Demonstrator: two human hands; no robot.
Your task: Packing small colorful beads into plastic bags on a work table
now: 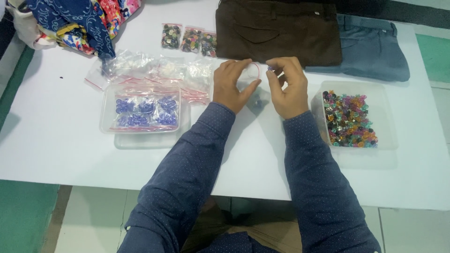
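The left hand point(232, 84) pinches the red-edged mouth of a small clear plastic zip bag point(252, 86), thumb and fingers closed on its left side. The right hand point(288, 86) closes its fingertips on a small bluish bead point(271, 68) just above the bag's mouth, at about one o'clock from the bag. The bag hangs between the two hands over the white table point(56, 140), a few dark beads showing at its bottom.

At three o'clock from the hands stands a clear rectangular plastic tub of mixed coloured beads point(349, 119), near the right wrist. At nine o'clock sits a clear lidded plastic box of blue beads in bags point(140, 108), with loose crinkled clear bags point(154, 70) behind it. At twelve o'clock lie folded brown trousers point(276, 30), soft and matte, overlapping folded grey-blue trousers point(375, 47).

Bare table runs toward the near edge at six o'clock and toward the left edge at eight o'clock.
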